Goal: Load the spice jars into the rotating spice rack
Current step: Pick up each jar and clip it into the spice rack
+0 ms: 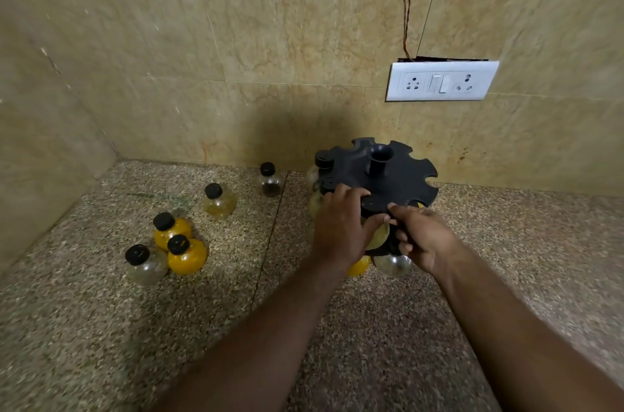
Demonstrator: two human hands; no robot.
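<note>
The black rotating spice rack [401, 175] stands on the counter near the back wall, its top disc notched round the rim. Several jars hang in its near and left slots. My left hand [341, 226] grips a pale jar [380, 237] at the rack's front edge, fingers curled over its black cap. My right hand [422, 236] pinches the same jar from the right. A yellow jar [359, 266] and a clear jar [393, 264] sit low at the rack's front. Loose on the counter to the left are two yellow jars [185, 253], a clear jar [145, 264], a pale jar [218, 200] and a dark-filled jar [271, 180].
The speckled stone counter [236, 310] meets tiled walls at the back and on the left, forming a corner. A white socket plate [440, 80] with a thin wire above it is on the back wall, above the rack.
</note>
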